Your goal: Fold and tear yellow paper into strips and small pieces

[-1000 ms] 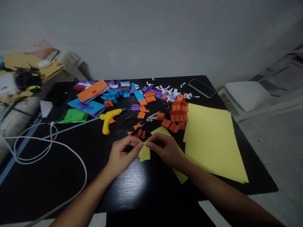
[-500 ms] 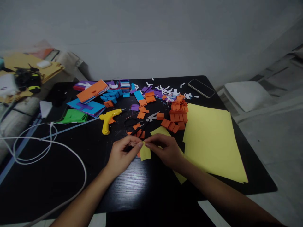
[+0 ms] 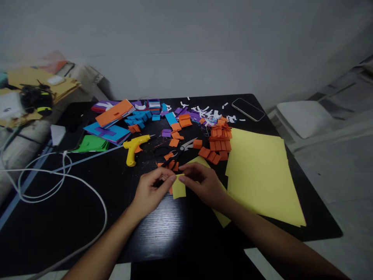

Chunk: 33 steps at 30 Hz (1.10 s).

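A small yellow paper piece (image 3: 179,187) hangs between my two hands over the black table. My left hand (image 3: 151,190) pinches its upper left edge between thumb and fingers. At the upper right corner, my right hand (image 3: 205,184) has its thumb on the paper, the forefinger slightly raised above it. A longer yellow strip (image 3: 222,218) lies partly under my right hand. Scissors (image 3: 186,146) with black handles rest just beyond my hands, among orange paper pieces (image 3: 174,142). To their left lies a yellow glue gun (image 3: 134,149).
Large yellow sheets (image 3: 262,175) lie on the right, below a phone (image 3: 248,109). Orange stacks (image 3: 220,139), white scraps and purple pieces sit behind. Blue sheets (image 3: 116,134), green paper (image 3: 92,143) and a white cable (image 3: 87,182) occupy the left. A white stool (image 3: 304,116) stands beyond the table.
The fingers of my right hand have parted a little and shifted slightly right along the top edge of the small yellow piece. My left hand has stayed nearly still.
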Each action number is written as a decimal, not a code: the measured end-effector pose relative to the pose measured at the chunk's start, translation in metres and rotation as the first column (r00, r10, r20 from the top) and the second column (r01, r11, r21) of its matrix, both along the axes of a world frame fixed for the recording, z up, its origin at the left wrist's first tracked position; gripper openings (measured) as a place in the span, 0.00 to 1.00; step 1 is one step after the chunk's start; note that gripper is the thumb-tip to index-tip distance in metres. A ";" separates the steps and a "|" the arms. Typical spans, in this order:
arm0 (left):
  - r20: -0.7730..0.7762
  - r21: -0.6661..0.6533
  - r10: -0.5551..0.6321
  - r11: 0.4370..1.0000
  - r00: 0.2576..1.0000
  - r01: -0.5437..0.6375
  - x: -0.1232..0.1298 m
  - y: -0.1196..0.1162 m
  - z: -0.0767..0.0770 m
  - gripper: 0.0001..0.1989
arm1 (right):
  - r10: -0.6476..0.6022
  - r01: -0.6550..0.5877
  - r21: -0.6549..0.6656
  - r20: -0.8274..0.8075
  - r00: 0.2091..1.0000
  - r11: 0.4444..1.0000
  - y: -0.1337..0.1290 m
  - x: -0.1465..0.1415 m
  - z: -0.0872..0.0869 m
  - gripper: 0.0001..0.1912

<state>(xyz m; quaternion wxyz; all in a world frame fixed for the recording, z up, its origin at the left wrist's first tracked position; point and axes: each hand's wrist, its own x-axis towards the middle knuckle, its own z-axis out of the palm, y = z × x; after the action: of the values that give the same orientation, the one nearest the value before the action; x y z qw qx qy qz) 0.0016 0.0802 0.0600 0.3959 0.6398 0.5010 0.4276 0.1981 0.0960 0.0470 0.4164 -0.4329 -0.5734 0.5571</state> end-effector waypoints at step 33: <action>-0.093 0.036 -0.126 0.991 0.988 0.130 -0.004 0.000 -0.009 0.06 | 0.143 -0.144 0.011 0.064 0.988 0.990 0.002 0.002 0.003 0.03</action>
<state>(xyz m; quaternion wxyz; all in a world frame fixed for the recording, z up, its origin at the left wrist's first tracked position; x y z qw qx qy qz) -0.0019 0.0800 0.0513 0.3859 0.6976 0.4671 0.3824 0.1998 0.0977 0.0501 0.3603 -0.4048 -0.6202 0.5671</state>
